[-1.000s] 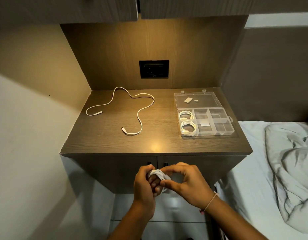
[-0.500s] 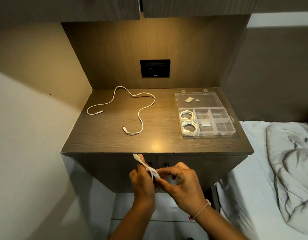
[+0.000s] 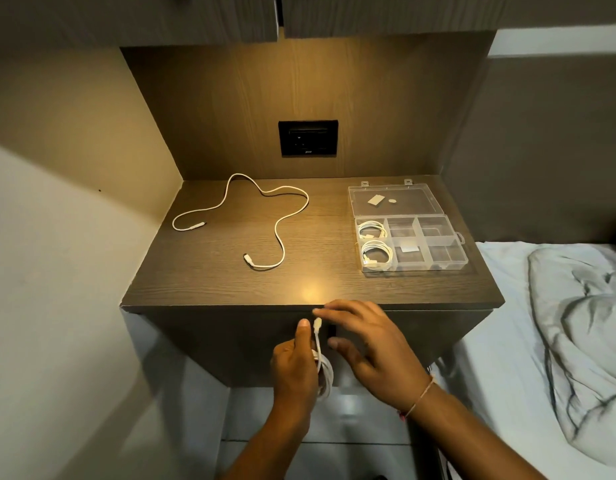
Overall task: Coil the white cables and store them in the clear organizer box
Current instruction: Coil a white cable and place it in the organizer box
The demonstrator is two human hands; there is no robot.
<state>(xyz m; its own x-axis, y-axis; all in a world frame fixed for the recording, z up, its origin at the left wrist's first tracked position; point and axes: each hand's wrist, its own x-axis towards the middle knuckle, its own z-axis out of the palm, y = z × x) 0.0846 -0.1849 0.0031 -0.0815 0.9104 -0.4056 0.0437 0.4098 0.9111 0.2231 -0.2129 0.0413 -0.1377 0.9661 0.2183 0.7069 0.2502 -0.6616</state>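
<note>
On the left of the desk [image 3: 230,282] I see a loose white cable [image 3: 277,233] sprawled flat, uncoiled. In front of the desk edge my left hand [image 3: 294,367] has its grip clenched around a coiled white cable [image 3: 323,370], one plug end sticking up beside the thumb, while my right hand [image 3: 369,348] hovers just beside it, grip released with fingers spread. At the desk's right, the clear organizer box [image 3: 434,251] lies open, two coiled cables [image 3: 374,242] in its left compartments.

Four white cables [image 3: 245,216], one clear organizer box [image 3: 438,252], two hands [image 3: 294,367]

The left hand [image 3: 294,367] hides much of the coiled cable [image 3: 325,375].
</note>
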